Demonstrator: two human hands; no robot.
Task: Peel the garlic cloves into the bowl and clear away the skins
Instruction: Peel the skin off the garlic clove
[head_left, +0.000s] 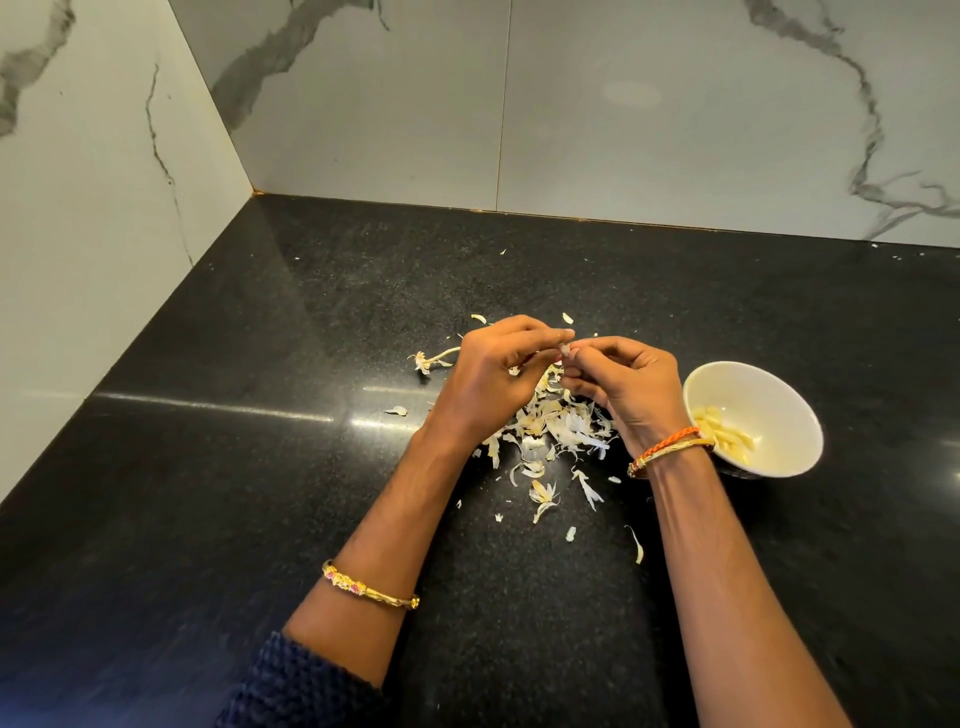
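I pinch a small garlic clove (566, 349) between the fingertips of both hands, my left hand (493, 374) curled over it from one side and my right hand (631, 387) from the other, just above the counter (260, 467). The clove is mostly hidden by my fingers. Right below my hands lies a heap of papery skins (550, 426), with loose flakes scattered nearer to me. A dry garlic stalk (431, 359) lies just left of my left hand. Beside my right wrist stands a white bowl (779, 400) holding peeled cloves (727, 434).
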